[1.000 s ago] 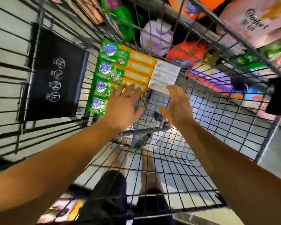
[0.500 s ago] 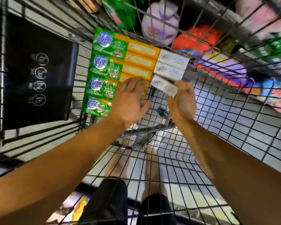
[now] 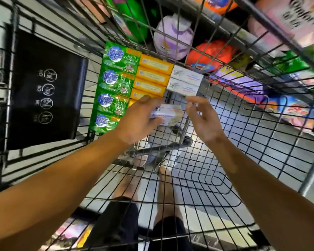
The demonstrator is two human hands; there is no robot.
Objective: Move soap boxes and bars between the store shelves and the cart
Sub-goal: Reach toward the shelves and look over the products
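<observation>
Left hand [image 3: 140, 122] curls round a white soap box [image 3: 166, 115], lifted off the cart [image 3: 225, 178] floor near its far end. Right hand [image 3: 203, 120] hangs loose, empty. Risk: one-handed grip slips, box drops onto the stacked rows.

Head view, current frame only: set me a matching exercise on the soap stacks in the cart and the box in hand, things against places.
Things:
1. green plastic-wrapped soap bars
2. yellow cardboard soap boxes
3. white cardboard soap boxes lying in the cart
4. white soap box lifted off the stack

Places:
A. middle column
B. gripped in the left hand
C. column nearest the black cart panel
D. column farthest from that panel, just beyond the right hand

Pairs: 1-C, 2-A, 3-D, 4-B
</observation>
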